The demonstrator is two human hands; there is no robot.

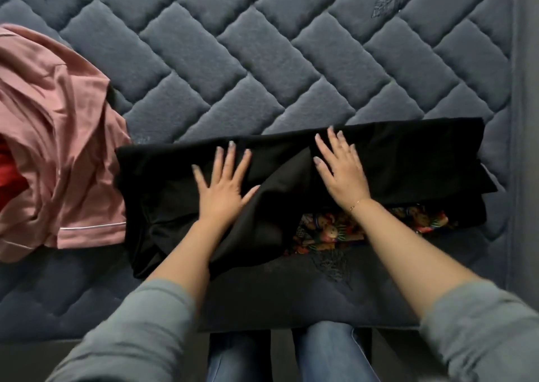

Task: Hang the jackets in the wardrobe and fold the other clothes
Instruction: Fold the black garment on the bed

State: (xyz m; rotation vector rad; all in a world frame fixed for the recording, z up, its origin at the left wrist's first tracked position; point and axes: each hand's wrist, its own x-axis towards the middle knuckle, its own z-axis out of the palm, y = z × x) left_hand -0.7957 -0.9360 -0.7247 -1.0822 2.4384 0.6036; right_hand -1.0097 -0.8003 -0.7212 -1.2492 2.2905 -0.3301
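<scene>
While both hands lie flat with fingers straight, the left hand (223,184) and right hand (341,167) press on the black garment (163,177), gripping nothing. It lies under them on the bed (262,60), folded into a long band; judged part-folded, further folds remaining. A patterned fabric (329,230) shows just beneath the right wrist. Left of the left hand, a pink garment (55,136) lies unfolded over something red (10,174). No wardrobe or jacket is visible; nothing obstructs.

Black garment (163,183) folded flat; pink garment (58,136) crumpled leftward
</scene>
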